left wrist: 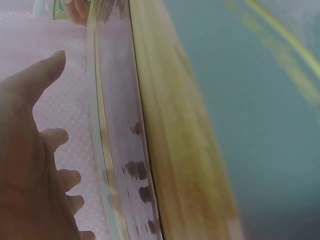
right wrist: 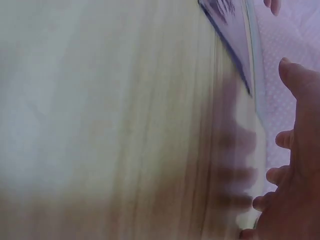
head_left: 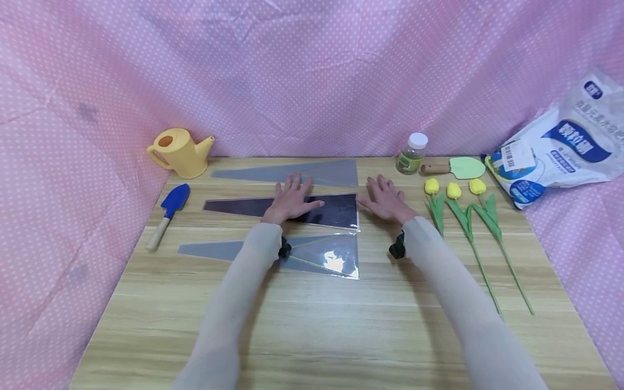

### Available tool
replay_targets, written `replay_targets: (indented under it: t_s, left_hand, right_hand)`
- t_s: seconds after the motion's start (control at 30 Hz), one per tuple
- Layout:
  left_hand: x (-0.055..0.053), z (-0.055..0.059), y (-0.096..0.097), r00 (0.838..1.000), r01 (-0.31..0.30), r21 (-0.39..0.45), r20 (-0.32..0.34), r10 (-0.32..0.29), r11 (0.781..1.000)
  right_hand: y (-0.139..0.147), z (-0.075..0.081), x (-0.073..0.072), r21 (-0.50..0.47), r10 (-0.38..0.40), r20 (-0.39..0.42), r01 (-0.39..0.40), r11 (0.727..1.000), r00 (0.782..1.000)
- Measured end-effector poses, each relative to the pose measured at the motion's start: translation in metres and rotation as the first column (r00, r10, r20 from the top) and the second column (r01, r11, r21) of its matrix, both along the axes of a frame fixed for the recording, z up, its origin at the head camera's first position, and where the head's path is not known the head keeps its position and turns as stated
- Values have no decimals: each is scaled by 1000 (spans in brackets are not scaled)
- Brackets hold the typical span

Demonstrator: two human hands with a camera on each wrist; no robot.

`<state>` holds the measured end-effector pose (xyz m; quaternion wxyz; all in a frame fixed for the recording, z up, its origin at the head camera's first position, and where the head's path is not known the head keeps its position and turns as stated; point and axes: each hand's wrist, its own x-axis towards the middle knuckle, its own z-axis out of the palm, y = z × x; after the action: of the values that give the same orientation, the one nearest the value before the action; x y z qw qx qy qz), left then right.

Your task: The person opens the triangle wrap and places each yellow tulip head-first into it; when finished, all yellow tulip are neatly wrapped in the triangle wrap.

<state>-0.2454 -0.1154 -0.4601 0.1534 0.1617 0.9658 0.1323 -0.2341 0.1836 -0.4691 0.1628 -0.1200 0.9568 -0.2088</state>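
My left hand [head_left: 292, 204] hovers palm down with fingers spread over a dark tapered flower sleeve [head_left: 338, 210]. In the left wrist view its fingertips show as dark reflections in the glossy sleeve [left wrist: 117, 115]. A greyish tapered sleeve [head_left: 336, 170] lies behind, and another with thin yellow lines [head_left: 319, 250] lies in front, under the left wrist. My right hand [head_left: 386, 201], fingers also spread, is over the wood tabletop just past the sleeves' wide ends. Its shadow falls on the wood in the right wrist view. Neither hand holds anything.
At left are a yellow watering can [head_left: 185, 154] and a blue trowel [head_left: 174, 199]. At right stand a white-lidded jar [head_left: 411, 157], a green trowel [head_left: 467, 168], three yellow tulips [head_left: 454, 190] and a white-and-blue bag [head_left: 565, 141]. A pink dotted cloth [head_left: 312, 81] hangs behind.
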Motion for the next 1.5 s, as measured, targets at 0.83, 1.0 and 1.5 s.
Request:
replay_targets:
  t_s: [0.83, 1.0, 1.5]
  left_hand:
    - [-17, -7, 27, 996, 21, -74, 84, -15, 997]
    - [-14, -7, 30, 996, 41, -56, 76, -37, 998]
    - [-9, -2, 44, 992, 86, -58, 101, -80, 995]
  right_hand:
    - [-14, -6, -38, 26, -172, 76, 170, 985, 982]
    - [-15, -8, -42, 24, -224, 50, 223, 974, 973]
    - [-27, -3, -47, -151, -222, -11, 218, 964, 975]
